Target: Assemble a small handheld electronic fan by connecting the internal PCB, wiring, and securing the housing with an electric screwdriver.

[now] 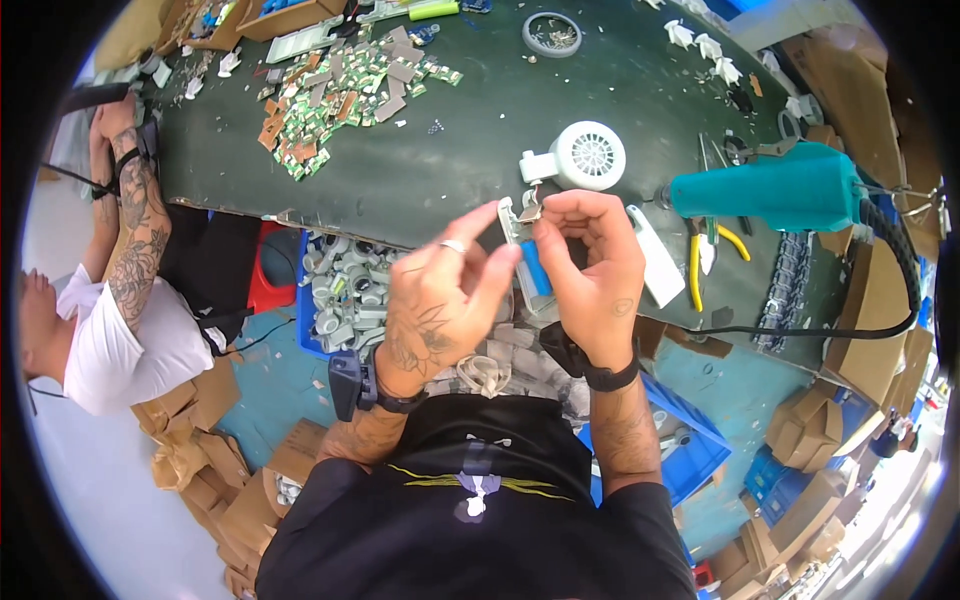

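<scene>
My left hand [432, 305] closes on a white fan-handle shell [508, 222], held at the table's near edge. Inside the shell lies a blue cylindrical battery [535, 268]. With thumb and fingers pinched, my right hand [600, 270] grips a small circuit board [531, 212] at the shell's upper end. Just beyond my fingertips rests a round white fan head [590, 156] with a slotted grille. To the right of my right hand lies a loose white handle cover [655, 258], close to yellow-handled pliers [697, 265].
A teal power tool [765, 190] with a black cable lies at the right. Green and brown circuit boards [335, 110] are heaped at the far left. Blue bins [303, 300] of grey parts stand below the table's edge. A co-worker's tattooed arm [140, 230] reaches in at left.
</scene>
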A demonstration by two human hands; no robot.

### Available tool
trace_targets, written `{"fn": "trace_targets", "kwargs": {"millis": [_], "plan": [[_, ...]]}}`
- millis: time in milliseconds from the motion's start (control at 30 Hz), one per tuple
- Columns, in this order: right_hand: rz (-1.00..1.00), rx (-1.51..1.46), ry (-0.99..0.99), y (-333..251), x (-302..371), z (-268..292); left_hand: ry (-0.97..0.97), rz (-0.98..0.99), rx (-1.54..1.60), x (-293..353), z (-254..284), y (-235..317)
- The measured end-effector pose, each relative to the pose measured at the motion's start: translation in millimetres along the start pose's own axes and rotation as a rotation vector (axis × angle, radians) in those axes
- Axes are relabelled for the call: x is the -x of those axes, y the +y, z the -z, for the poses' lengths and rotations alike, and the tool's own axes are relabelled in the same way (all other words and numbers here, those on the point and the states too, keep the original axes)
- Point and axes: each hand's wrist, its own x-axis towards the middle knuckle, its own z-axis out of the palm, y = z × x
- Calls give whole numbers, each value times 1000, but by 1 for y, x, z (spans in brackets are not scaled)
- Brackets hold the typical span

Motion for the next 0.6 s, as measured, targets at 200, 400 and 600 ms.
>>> {"fn": "trace_targets", "kwargs": {"millis": [200, 400, 600], "plan": [[-3, -127, -13, -2, 0, 5, 176, -687, -203, -44, 14, 0], [18, -171, 72, 4, -1, 2, 75, -718, -82, -70, 11, -8], [197, 168, 132, 6, 0, -2, 63, -638, 3, -74, 6, -9]]}}
